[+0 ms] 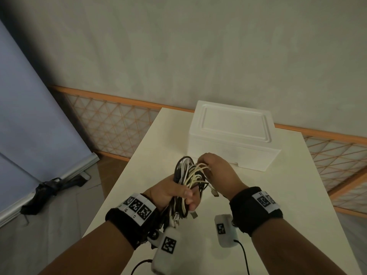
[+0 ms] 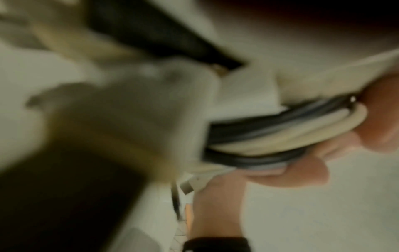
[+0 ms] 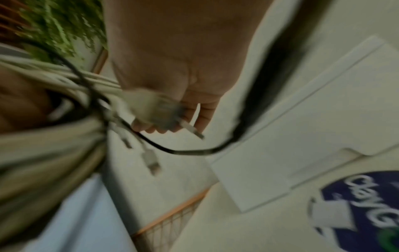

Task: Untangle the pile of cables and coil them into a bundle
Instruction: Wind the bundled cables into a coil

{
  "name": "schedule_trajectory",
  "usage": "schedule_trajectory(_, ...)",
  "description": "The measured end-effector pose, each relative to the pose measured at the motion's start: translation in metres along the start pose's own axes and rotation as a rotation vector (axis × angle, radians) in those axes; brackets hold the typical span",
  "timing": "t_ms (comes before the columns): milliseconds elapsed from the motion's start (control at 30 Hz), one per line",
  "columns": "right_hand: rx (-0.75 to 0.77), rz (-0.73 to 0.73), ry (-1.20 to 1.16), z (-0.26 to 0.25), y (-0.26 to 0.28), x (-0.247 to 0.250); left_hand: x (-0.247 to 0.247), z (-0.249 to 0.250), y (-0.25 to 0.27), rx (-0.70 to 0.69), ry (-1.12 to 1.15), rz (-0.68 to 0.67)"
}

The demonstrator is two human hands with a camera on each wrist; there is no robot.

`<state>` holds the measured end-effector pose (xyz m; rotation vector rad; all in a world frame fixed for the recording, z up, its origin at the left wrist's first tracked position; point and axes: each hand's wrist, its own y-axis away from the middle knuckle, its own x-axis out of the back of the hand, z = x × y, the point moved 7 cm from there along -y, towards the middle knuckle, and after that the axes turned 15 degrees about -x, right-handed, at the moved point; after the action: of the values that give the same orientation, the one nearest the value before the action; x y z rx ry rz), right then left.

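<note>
Cables [image 1: 188, 181] gripped by both hands above table [image 1: 151, 155] centre.

Your head view was dim and flat, with a dark vignette in the upper left corner and wide-angle bending of the orange rail [image 1: 123, 100] toward the edges. The white box [image 1: 232, 135] stayed the brightest patch, without glare. Your left wrist view was badly blurred at left and centre; only the cables [image 2: 280, 133] at right were near focus. Your right wrist view smeared throughout, worst along the left edge.
</note>
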<state>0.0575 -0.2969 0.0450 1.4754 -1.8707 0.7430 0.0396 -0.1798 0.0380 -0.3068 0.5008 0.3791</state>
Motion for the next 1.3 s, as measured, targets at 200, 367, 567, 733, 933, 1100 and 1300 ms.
schedule_trajectory(200,-0.26,-0.118,-0.068,0.042,0.018,-0.024,-0.003,0.015,-0.002,-0.084,0.071,-0.024)
schedule_trajectory(367,-0.398,-0.278,-0.628,0.027,0.026,-0.033,0.002,0.008,-0.001,-0.044,0.036,-0.015)
schedule_trajectory(567,-0.468,-0.37,-0.491,0.029,0.043,-0.05,0.017,0.016,0.0,-0.103,0.122,0.125)
schedule_trajectory(733,-0.343,-0.241,0.147,0.025,0.046,-0.065,0.027,0.016,0.002,-0.132,0.298,0.33)
schedule_trajectory(933,-0.287,-0.25,0.214,0.035,0.034,-0.083,0.025,0.012,0.006,-0.079,0.231,0.396)
schedule_trajectory(1100,-0.246,-0.282,0.237,0.069,0.018,-0.105,0.014,0.013,0.005,-0.056,0.16,0.313)
schedule_trajectory(1300,0.038,-0.324,0.538,-0.016,0.062,-0.077,0.052,0.01,0.001,-0.174,0.321,0.645)
